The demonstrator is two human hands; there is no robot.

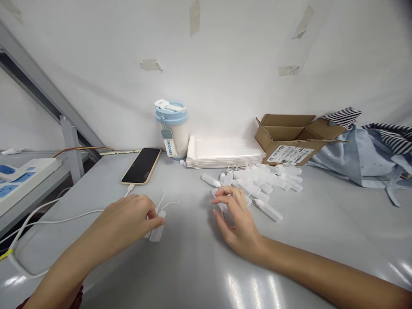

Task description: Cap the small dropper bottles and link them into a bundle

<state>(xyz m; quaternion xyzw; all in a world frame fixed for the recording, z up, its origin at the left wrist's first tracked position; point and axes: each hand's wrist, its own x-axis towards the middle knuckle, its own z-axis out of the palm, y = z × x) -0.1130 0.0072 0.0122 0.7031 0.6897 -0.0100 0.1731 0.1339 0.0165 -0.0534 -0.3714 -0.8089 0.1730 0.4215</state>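
On the left of the grey table, my left hand [137, 214] is closed, thumb and fingers together at the top of a small translucent white bottle [156, 232]. Thin white strings [167, 204] stick up beside its fingertips, and part of another bottle shows under the hand. My right hand [236, 216] is curved with thumb and fingers apart, at the near left edge of a heap of similar bottles [254, 182]. Nothing is visibly gripped in it. One bottle [269, 210] lies at the right side of the heap.
A phone [141, 166] with a white cable [74, 216] lies at the left. Behind stand a blue-lidded cup [176, 133], a stack of white packets [225, 152] and an open cardboard box [285, 139]. Blue cloth [347, 159] lies right; a power strip [28, 176] is far left.
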